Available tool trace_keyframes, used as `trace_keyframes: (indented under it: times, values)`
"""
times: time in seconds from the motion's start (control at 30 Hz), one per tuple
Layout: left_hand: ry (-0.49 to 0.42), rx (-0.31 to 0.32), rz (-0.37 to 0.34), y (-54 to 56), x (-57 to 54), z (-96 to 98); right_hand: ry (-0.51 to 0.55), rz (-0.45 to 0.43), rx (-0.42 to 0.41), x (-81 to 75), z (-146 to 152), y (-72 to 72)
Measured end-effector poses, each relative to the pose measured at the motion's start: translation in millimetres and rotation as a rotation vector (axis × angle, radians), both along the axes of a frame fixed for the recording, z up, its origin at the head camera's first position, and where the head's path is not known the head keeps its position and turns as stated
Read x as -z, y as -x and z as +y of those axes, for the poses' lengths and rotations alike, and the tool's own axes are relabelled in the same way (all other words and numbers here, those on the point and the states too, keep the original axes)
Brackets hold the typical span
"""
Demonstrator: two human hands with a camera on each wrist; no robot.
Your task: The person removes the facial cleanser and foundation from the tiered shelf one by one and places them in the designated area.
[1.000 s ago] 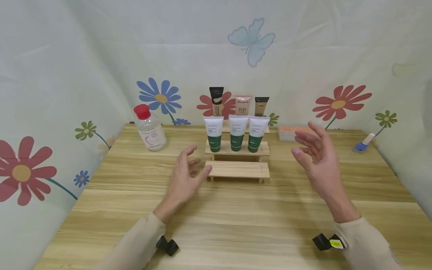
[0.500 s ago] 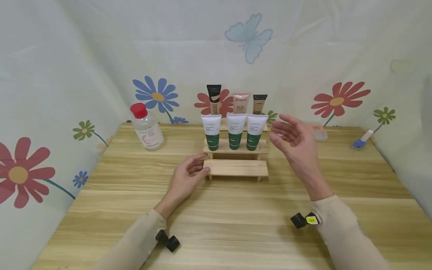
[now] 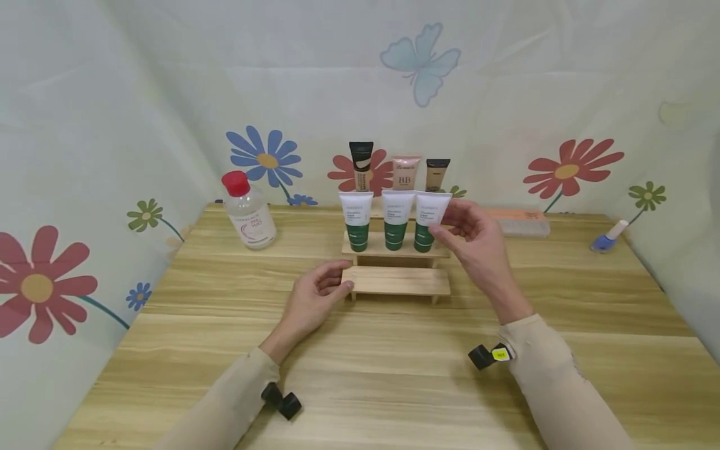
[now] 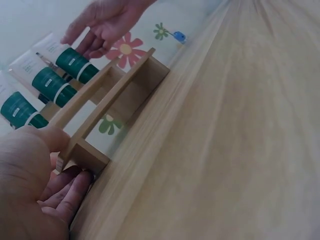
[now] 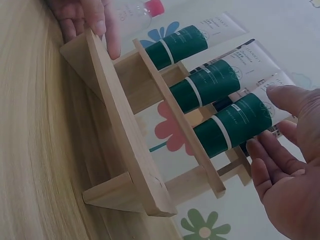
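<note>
A stepped wooden display rack (image 3: 396,281) stands on the table. My left hand (image 3: 316,296) holds the left end of its lowest step, thumb along the edge and fingers at the side, as the left wrist view shows. Three white-and-green squeeze tubes stand cap down on the middle step: a left tube (image 3: 357,219), a middle tube (image 3: 397,219) and a right tube (image 3: 430,209). My right hand (image 3: 482,253) pinches the right tube, thumb on its front and fingers behind it. In the right wrist view, that tube (image 5: 237,122) still rests on the step.
Behind, on the top step, are a black-topped tube (image 3: 361,164), a pink BB tube (image 3: 405,172) and a small tan tube (image 3: 436,175). A red-capped clear bottle (image 3: 251,215) stands left. A clear-and-orange box (image 3: 523,224) and blue nail polish (image 3: 606,240) lie right.
My right hand has moved left from beside the rack and taken hold of the right tube. My left hand has closed in on the lowest step's left end.
</note>
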State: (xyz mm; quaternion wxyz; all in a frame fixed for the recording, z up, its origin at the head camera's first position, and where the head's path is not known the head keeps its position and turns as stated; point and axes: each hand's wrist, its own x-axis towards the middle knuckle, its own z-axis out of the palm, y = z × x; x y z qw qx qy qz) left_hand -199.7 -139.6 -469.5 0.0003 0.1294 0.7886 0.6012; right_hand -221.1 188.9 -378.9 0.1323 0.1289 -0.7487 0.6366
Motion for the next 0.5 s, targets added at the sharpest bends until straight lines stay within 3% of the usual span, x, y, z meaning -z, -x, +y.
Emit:
trace_keyframes:
  times: [0.5]
  values:
    - [-0.011,0.01,0.007,0.1,1.1,-0.8,-0.034,-0.006,0.009,3.3,-0.8,4.9]
